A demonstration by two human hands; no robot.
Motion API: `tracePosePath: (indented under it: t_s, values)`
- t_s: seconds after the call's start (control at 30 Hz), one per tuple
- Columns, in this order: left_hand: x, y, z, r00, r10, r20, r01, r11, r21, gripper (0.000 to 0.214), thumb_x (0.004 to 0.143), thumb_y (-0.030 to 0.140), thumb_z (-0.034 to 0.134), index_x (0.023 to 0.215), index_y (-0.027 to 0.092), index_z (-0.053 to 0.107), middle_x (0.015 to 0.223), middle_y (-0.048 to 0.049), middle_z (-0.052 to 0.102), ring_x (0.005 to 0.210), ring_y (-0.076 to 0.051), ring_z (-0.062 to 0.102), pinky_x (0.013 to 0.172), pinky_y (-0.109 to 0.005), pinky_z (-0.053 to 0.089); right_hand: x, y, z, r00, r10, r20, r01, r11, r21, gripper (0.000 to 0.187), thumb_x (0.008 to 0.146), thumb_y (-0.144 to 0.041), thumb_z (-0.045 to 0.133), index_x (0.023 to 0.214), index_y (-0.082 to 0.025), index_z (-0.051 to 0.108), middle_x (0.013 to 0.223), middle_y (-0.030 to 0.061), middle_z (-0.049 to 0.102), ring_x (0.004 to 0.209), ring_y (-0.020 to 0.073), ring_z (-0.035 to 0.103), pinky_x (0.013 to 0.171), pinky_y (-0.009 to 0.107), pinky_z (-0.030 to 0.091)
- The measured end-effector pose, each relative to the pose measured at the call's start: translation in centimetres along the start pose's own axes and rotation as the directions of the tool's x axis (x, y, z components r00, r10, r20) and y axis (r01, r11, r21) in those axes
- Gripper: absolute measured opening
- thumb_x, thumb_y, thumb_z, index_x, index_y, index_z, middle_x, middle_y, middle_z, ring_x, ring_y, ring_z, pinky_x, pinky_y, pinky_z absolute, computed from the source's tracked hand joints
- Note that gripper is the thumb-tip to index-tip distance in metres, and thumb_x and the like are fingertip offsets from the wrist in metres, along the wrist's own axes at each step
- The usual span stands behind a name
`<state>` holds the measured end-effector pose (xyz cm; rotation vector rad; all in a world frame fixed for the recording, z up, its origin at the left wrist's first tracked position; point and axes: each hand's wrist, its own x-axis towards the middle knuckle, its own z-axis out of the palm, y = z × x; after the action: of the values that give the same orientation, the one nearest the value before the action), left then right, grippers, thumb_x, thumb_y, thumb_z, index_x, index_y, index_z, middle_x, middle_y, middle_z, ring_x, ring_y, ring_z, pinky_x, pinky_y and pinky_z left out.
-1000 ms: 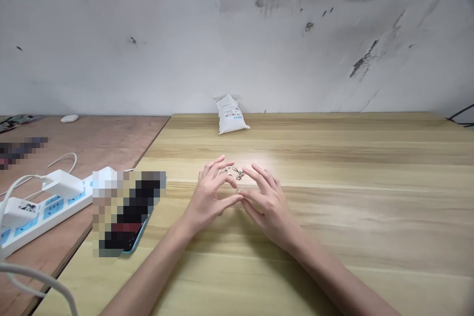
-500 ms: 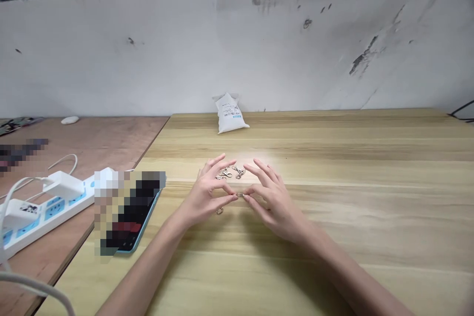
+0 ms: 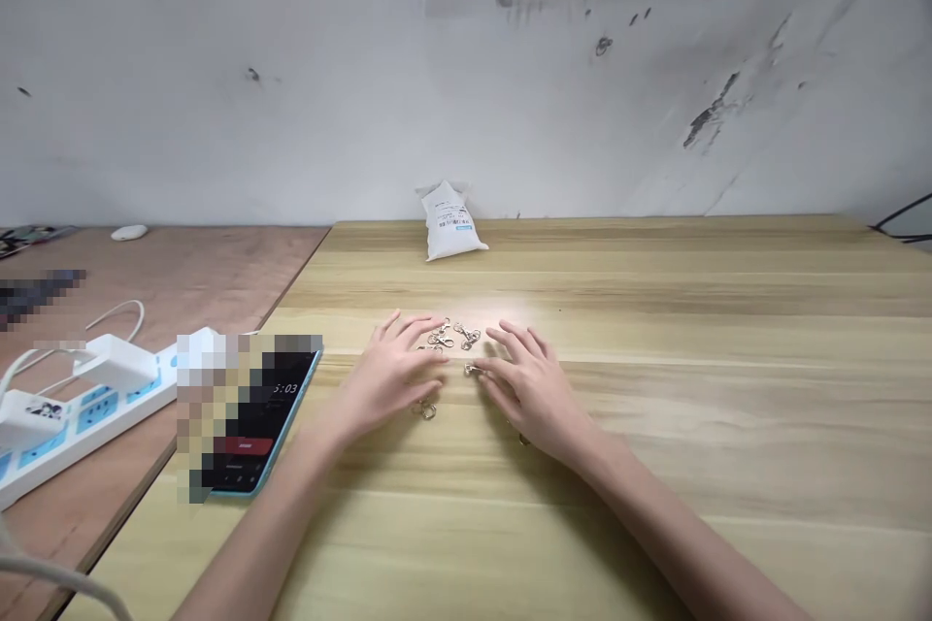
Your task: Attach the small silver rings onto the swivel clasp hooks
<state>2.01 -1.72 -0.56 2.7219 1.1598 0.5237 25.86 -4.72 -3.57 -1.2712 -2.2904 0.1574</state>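
My left hand [image 3: 393, 374] hovers over the table with its fingers spread and nothing in them. Beneath its fingertips lie several silver swivel clasps [image 3: 441, 340], and another small cluster of clasps [image 3: 468, 337] sits between the two hands. My right hand [image 3: 535, 388] has its thumb and index finger around one small metal clasp [image 3: 471, 369], whose end pokes out past the fingertips. Metal rings [image 3: 428, 410] rest just below my left hand. Partly hidden under my right palm is a small metal piece [image 3: 524, 441].
A phone [image 3: 273, 417] with a blue edge lies left of my left arm. On the brown board beyond is a white power strip [image 3: 98, 412] with plugs and cables. A white packet [image 3: 451, 223] stands at the back, by the wall.
My left hand has let go of the small metal clasp that both hands pinched, moved left and opened. My right hand keeps the clasp, now slightly higher in view.
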Motion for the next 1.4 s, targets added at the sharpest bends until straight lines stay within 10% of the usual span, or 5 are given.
tracePosePath:
  t_s: [0.23, 0.37, 0.7, 1.4]
  values:
    - [-1.1, -0.3, -2.5, 0.937, -0.167, 0.307, 0.233, 0.954, -0.190, 0.019, 0.087, 0.039, 0.061, 0.093, 0.025, 0.073, 0.098, -0.0031, 0.064, 0.087, -0.019, 0.062, 0.075, -0.029, 0.046, 0.1, 2.2, -2.3, 0.998, 0.061, -0.033, -0.064, 0.995, -0.081, 0.023, 0.093, -0.024, 0.053, 0.110, -0.020, 0.067, 0.118, 0.0134, 0.065, 0.114, 0.0289, 0.056, 0.092, 0.046, 0.045]
    - [-0.8, 0.4, -2.4, 0.895, -0.207, 0.394, 0.307, 0.928, -0.209, 0.023, 0.088, 0.041, 0.058, 0.083, 0.024, 0.073, 0.087, -0.0020, 0.063, 0.078, -0.018, 0.059, 0.070, -0.027, 0.041, 0.1, 2.3, -4.8, 0.942, 0.220, 0.254, -0.194, 0.973, -0.125, 0.025, 0.093, -0.032, 0.052, 0.077, -0.021, 0.068, 0.079, 0.0034, 0.068, 0.066, 0.0161, 0.061, 0.055, 0.026, 0.038]
    - [-0.9, 0.1, -1.4, 0.869, -0.272, 0.414, 0.417, 0.852, -0.316, 0.016, 0.087, 0.033, 0.057, 0.085, 0.019, 0.065, 0.086, -0.0019, 0.065, 0.075, -0.016, 0.059, 0.066, -0.026, 0.042, -0.1, 1.6, -3.7, 0.932, 0.210, 0.296, -0.146, 0.964, -0.223, 0.014, 0.088, -0.025, 0.057, 0.080, -0.022, 0.068, 0.081, 0.0000, 0.067, 0.069, 0.0131, 0.062, 0.052, 0.024, 0.026]
    - [0.1, 1.8, -0.4, 0.966, -0.200, 0.163, 0.257, 0.809, -0.528, 0.017, 0.092, 0.024, 0.054, 0.094, 0.022, 0.071, 0.094, -0.0020, 0.075, 0.089, -0.016, 0.069, 0.080, -0.028, 0.052, -0.3, 0.3, -2.2, 0.962, 0.148, 0.228, -0.081, 0.957, -0.278, 0.015, 0.089, -0.018, 0.053, 0.085, -0.019, 0.068, 0.082, 0.0018, 0.064, 0.062, 0.0110, 0.054, 0.049, 0.026, 0.015]
